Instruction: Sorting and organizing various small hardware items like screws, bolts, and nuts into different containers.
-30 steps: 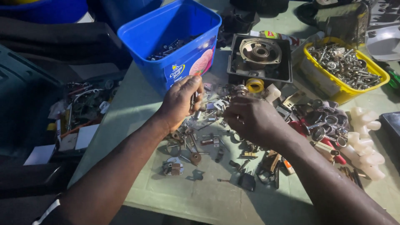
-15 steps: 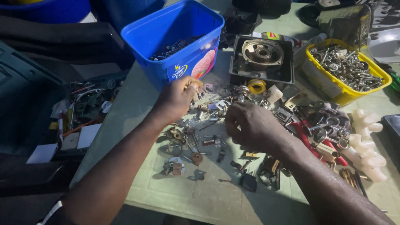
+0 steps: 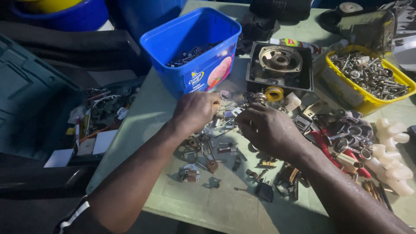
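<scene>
Cluttered green table (image 3: 225, 208), dim workshop.

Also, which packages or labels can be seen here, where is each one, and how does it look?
Blue tub: rectangular plastic box at the table's far left edge, small metal parts inside.
Tub label: on the tub's near wall, with a pink ice-cream scoop and a yellow-and-white badge.
Yellow tub: rectangular, far right, full of screws.
Small label: red and yellow, on something lying behind the black tray; unclear what.
No screens or signs.
</scene>
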